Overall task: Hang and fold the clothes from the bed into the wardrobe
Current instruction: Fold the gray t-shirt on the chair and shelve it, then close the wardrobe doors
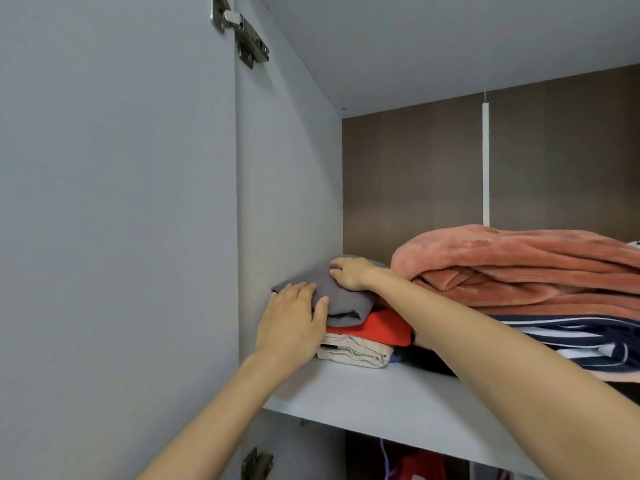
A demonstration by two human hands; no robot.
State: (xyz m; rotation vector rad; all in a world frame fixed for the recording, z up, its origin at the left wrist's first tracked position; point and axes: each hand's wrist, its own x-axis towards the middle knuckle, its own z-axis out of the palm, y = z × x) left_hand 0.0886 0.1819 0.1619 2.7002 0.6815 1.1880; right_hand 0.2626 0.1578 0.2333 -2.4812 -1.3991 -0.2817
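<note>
Grey fold (341, 299) tops the stack at the shelf's (398, 393) left end, lengthwise left to right, with the left hand (294, 317) flat and open against its near edge and the right hand (349, 273) on its far top, fingers bent, grip unclear.

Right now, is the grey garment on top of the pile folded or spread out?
Folded. The grey garment lies as a compact bundle on the red garment, with layered edges showing at the front.
</note>
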